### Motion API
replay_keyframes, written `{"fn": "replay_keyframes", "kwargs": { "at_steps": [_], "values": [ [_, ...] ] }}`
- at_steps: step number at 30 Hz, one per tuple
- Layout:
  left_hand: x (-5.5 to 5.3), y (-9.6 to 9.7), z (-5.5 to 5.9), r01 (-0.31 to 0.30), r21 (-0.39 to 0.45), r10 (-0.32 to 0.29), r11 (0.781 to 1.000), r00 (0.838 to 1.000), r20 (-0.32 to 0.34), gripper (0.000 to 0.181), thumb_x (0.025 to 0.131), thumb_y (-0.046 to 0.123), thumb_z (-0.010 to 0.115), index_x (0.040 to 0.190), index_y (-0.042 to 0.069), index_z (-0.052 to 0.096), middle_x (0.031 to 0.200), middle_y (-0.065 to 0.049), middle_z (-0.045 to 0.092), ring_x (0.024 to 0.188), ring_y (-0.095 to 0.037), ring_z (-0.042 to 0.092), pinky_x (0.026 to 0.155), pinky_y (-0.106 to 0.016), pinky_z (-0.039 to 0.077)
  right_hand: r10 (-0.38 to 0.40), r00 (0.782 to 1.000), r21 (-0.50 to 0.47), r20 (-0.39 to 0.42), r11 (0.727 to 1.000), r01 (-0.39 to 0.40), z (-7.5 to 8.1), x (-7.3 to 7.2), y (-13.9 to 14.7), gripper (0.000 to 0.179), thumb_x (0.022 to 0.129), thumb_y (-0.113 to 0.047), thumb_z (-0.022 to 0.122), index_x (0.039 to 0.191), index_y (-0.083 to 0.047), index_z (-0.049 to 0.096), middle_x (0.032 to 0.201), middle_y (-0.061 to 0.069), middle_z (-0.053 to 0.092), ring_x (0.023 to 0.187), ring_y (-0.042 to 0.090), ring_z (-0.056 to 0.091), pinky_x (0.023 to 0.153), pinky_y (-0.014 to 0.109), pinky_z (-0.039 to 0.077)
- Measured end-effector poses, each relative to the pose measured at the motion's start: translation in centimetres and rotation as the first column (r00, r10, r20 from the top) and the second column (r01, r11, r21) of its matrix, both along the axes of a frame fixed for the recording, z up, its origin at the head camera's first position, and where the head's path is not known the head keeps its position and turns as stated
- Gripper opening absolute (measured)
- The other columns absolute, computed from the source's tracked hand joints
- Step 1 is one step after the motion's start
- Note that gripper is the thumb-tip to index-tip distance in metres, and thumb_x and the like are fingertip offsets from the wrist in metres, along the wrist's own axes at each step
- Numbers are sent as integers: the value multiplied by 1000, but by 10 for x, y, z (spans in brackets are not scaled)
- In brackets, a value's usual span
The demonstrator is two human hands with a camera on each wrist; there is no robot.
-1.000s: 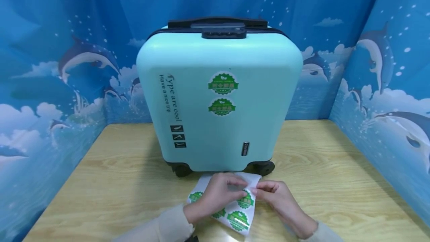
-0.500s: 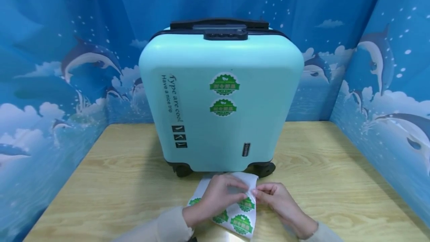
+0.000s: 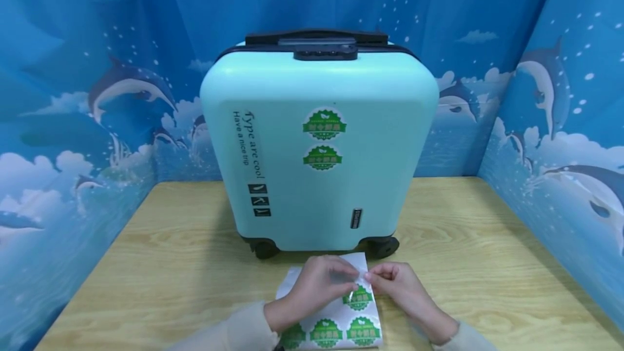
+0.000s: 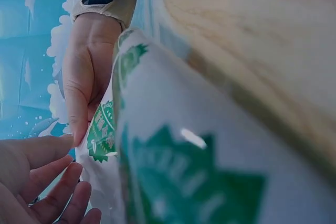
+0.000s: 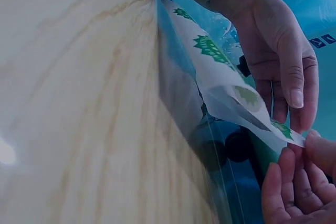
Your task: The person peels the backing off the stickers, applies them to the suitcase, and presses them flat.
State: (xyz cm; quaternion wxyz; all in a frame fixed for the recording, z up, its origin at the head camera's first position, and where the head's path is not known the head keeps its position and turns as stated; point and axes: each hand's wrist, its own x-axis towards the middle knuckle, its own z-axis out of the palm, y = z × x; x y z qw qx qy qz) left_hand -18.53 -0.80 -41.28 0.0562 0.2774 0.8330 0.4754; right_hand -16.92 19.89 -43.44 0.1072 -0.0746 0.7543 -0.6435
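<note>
A white sheet of green scalloped stickers [image 3: 326, 333] is held up off the wooden table in front of the suitcase [image 3: 317, 85]. My right hand [image 3: 402, 286] pinches its right edge between thumb and index finger; the right wrist view shows the held corner of the sheet [image 5: 295, 138] there. Over the sheet's upper part, my left hand [image 3: 319, 286] has thumb and index finger apart, fingers loosely bent and close to the pinched edge. In the left wrist view the left hand's fingers [image 4: 55, 195] are beside the sheet. The left hand hides some of the stickers.
The mint-green suitcase stands upright, with two green stickers [image 3: 324, 140] one above the other on its front. Its black wheels [image 3: 382, 247] rest on the wooden table [image 3: 463, 232] just behind the sheet. Blue dolphin-print curtains [image 3: 63, 123] enclose the back and sides.
The sheet has turned and shifted toward me, so its lower row of stickers now lies nearly level. Both hands stay almost in place, the right still pinching the edge.
</note>
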Motion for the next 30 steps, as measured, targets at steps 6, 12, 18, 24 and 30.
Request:
{"fn": "replay_keyframes", "kwargs": {
  "at_steps": [6, 12, 18, 24, 30],
  "values": [
    [0, 0, -4, 4, 6, -4, 1000, 1000, -1, 19, 76, 20, 78, 95, 17, 74, 96, 13, 69, 90, 1, 62, 86, -22, 48, 17, 1000, -5, 3, 1000, -17, 1, 0, 0, 30, 90, -13, 62, 101, 15, 60, 88, 13, 70, 73, 9, 65, 72, 26, 55],
    [-2, 0, -5, -9, 4, 9, 1000, 1000, -17, 20, 76, 17, 78, 96, 16, 74, 96, 13, 69, 88, 1, 61, 84, -21, 48, 42, 999, -37, -6, 998, -42, 1, 0, -1, 31, 86, -7, 65, 105, 17, 59, 94, 17, 69, 78, 10, 66, 75, 24, 55],
    [-2, 0, -6, -9, 9, 9, 1000, 1000, -16, 21, 76, 15, 77, 97, 16, 73, 96, 13, 69, 87, 2, 61, 84, -22, 48, 56, 998, -55, -34, 997, -57, -1, 1, -1, 31, 85, -3, 65, 105, 18, 57, 95, 20, 69, 78, 9, 65, 74, 23, 54],
    [-3, -1, -6, -3, 4, 3, 1000, 1000, -26, 22, 77, 16, 77, 98, 17, 73, 96, 13, 69, 88, 2, 61, 85, -22, 47, 47, 998, -34, -43, 998, -49, -1, 1, -1, 28, 86, -4, 64, 104, 17, 58, 92, 19, 69, 76, 10, 65, 73, 24, 55],
    [-3, -1, -6, -7, -3, 7, 1000, 998, -66, 22, 77, 16, 77, 98, 16, 73, 98, 12, 69, 92, 0, 61, 86, -22, 48, 94, 994, -75, -57, 992, -98, -1, 2, 0, 28, 89, -3, 60, 103, 20, 55, 96, 27, 65, 78, 10, 66, 76, 28, 56]
  ]
}}
